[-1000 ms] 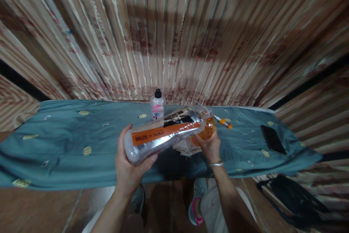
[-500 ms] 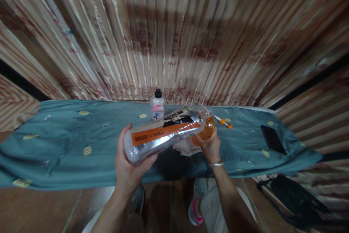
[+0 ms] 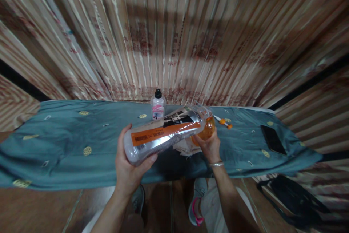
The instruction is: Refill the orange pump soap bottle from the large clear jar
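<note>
From my remote seat I am taking the black-capped bottle point(image 3: 157, 107) as my landmark; it is standing upright, showing a pink label, near the back edge of the teal-covered tabletop point(image 3: 68, 135). Just in front of it, I am seeing the large orange-labelled bottle point(image 3: 163, 135) lying tilted in the air, its base lower and to the left, its narrower end reaching to the right of my landmark. The left hand point(image 3: 129, 169) is gripping that base, thumb across the near side and fingers curling around the far side. The right hand point(image 3: 211, 145), to the right and nearer the wearer than the landmark, is wrapping around an amber bottle point(image 3: 209, 129). The two bottles' upper ends are meeting in my view, though I am not able to tell whether they are touching. A silvery bracelet point(image 3: 216, 164) is circling the right wrist. A crumpled pale cloth point(image 3: 187, 147) is lying in front and to the right of my landmark, partly hidden by the orange-labelled bottle. Farther right of it, an orange-and-white pump head point(image 3: 223, 121) is lying on its side, and a dark phone point(image 3: 272, 139) is resting well beyond. Behind the landmark, a striped curtain point(image 3: 174, 44) is hanging.
</note>
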The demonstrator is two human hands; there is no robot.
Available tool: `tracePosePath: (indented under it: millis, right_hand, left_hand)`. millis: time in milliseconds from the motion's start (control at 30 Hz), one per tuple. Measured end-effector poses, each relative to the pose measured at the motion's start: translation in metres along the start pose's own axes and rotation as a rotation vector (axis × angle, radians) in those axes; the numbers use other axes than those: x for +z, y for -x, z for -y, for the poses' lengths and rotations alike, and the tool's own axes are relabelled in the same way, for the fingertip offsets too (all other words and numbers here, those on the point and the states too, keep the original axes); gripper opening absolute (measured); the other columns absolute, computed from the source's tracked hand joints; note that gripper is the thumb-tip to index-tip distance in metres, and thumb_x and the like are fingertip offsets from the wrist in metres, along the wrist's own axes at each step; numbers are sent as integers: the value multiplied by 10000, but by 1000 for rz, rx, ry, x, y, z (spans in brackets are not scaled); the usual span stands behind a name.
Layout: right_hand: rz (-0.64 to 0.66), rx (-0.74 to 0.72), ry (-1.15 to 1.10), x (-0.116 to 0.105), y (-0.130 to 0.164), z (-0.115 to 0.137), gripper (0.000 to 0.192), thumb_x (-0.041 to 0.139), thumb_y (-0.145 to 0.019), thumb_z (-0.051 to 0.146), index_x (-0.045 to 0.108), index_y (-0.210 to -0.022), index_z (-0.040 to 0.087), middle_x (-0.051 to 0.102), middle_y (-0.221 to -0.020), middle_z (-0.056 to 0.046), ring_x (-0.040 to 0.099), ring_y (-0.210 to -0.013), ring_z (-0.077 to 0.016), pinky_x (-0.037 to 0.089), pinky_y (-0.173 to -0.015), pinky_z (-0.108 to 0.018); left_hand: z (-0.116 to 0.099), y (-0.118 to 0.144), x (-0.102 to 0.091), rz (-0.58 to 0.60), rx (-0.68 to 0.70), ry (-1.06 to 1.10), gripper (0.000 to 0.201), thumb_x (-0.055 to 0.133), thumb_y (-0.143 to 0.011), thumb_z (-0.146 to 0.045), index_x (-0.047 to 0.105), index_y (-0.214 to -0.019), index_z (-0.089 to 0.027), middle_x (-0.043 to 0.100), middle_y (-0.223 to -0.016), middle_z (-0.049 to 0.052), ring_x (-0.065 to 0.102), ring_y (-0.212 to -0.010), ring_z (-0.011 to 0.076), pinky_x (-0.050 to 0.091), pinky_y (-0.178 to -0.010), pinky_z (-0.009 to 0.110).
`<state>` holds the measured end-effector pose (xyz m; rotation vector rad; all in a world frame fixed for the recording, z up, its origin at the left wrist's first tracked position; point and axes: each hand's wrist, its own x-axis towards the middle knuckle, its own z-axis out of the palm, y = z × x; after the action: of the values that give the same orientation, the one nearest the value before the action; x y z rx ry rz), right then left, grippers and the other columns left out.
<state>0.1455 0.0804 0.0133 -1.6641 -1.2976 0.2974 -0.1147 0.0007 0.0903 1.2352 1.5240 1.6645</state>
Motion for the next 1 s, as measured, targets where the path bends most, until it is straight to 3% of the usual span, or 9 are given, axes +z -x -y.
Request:
tracePosePath:
  millis: [1000]
  right_hand:
    - [3, 38, -10, -1, 0, 3, 888, 743, -606, 677, 552, -1283, 135, 754, -1092, -160, 737, -961, -327, 585, -785, -406]
  left_hand:
    - [0, 0, 0, 9, 20, -8, 1008, 880, -567, -486, 445, -1435, -216, 627, -1195, 90, 638, -1084, 278, 509, -1007, 432]
